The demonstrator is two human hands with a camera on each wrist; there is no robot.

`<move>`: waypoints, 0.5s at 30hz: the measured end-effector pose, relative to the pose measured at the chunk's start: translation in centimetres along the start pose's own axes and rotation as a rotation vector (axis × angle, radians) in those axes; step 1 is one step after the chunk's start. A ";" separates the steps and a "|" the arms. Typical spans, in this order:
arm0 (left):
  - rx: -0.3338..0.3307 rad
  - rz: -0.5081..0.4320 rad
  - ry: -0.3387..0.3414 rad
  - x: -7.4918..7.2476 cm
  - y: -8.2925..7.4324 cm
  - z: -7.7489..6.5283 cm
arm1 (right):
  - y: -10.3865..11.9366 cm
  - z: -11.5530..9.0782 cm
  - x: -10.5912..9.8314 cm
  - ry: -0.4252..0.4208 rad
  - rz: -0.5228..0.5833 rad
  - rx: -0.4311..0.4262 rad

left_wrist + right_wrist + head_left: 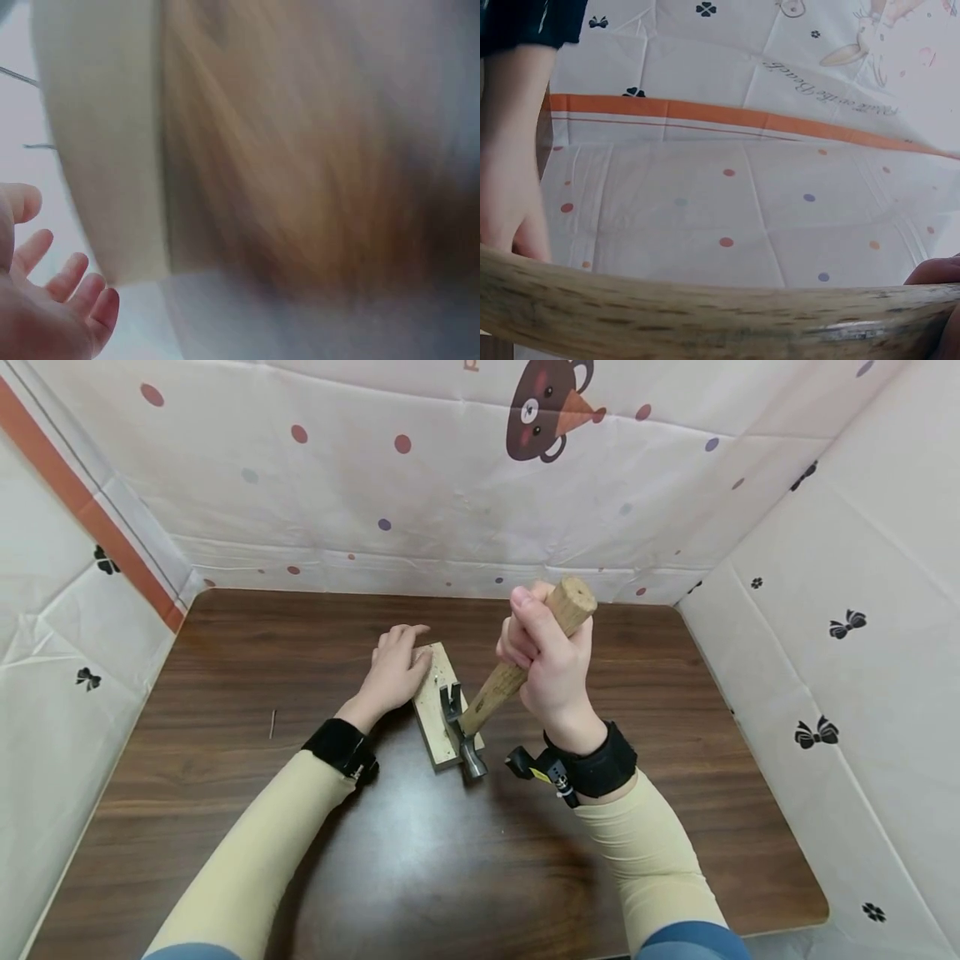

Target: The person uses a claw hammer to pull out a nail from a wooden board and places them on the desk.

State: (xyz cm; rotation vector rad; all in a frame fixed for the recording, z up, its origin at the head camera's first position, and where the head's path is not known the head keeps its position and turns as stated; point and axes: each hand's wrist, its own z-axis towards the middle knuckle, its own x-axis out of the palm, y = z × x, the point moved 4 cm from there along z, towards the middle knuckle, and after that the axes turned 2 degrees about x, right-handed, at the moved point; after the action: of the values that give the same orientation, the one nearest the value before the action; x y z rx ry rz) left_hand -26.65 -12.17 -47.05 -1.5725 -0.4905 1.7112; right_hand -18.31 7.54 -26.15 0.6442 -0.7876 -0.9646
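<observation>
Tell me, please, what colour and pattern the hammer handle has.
Pale brown with dark flecks; the hammer handle shows best in the right wrist view.

A bear-printed sheet (pixel 450 485) hangs behind the brown table (pixel 405 860).

Left hand (pixel 45 309) at lower left, fingers loosely bent, tips near the lower end of an upright pale board (pixel 105 150); contact cannot be discerned. Two thin dark rods (pixel 19 76) lie along the board's left edge. Right: a brown surface (pixel 300 150), strongly blurred.
</observation>
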 end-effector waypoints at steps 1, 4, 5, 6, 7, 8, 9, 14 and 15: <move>0.020 -0.020 -0.010 -0.2 -0.3 -0.4 | 0.0 0.0 -0.1 0.002 0.005 0.002; 0.088 -0.057 0.001 -0.9 -1.4 -1.7 | 0.2 -0.1 -0.2 0.006 0.016 0.008; 0.113 -0.061 0.012 -1.1 -1.8 -2.2 | 0.2 -0.1 -0.2 0.007 0.024 0.010; 0.139 -0.066 0.026 -1.4 -2.2 -2.6 | 0.3 -0.2 -0.3 0.008 0.033 0.011; 0.161 -0.069 0.039 -1.6 -2.5 -3.1 | 0.4 -0.2 -0.3 0.009 0.039 0.010; 0.182 -0.072 0.049 -1.9 -2.8 -3.6 | 0.6 -0.2 -0.3 0.013 0.049 0.008; 0.197 -0.073 0.056 -2.1 -3.0 -4.0 | 0.7 -0.2 -0.3 0.016 0.060 0.008; 0.248 -0.085 0.046 -2.9 -3.7 -5.7 | 1.8 -0.1 -0.4 0.047 0.113 0.020; 0.257 -0.084 0.041 -3.0 -3.8 -6.0 | 2.0 -0.1 -0.4 0.055 0.120 0.027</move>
State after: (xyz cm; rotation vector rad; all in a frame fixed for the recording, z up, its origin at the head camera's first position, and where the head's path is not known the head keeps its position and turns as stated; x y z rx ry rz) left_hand -19.99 -13.14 -43.38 -1.3804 -0.2989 1.6053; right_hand -17.45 8.74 -24.79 0.6377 -0.7825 -0.8251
